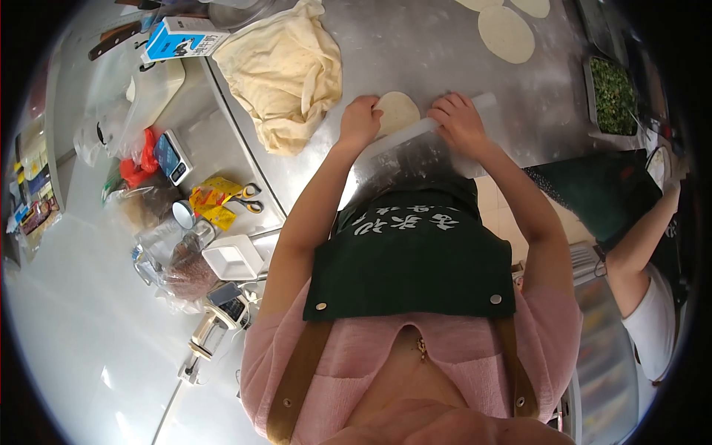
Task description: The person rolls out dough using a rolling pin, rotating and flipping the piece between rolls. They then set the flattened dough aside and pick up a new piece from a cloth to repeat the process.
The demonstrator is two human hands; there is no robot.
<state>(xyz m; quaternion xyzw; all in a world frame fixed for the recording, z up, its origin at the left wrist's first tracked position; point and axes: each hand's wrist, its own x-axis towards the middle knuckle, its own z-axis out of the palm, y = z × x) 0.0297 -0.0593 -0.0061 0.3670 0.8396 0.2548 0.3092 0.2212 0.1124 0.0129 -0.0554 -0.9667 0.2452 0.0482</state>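
A round, flat dough wrapper (pixel 399 113) lies on the steel worktop in front of me. My left hand (pixel 360 122) has its fingers curled at the wrapper's left edge, pinching it. Over a white rolling pin (pixel 400 138) bends my right hand (pixel 456 123), its fingers wrapped on the pin's right part. The pin lies at a slant along the near side of the wrapper. Beyond my left hand sits a big heap of cream-coloured cloth (pixel 282 78), and what is under it is hidden.
More flat dough rounds (pixel 506 34) lie at the far right. A metal tray of chopped greens (pixel 612 96) stands near a co-worker's arm (pixel 638 237). On the left are a milk carton (pixel 183 40), a digital scale (pixel 172 157), scissors (pixel 249 199) and a white tray (pixel 232 257).
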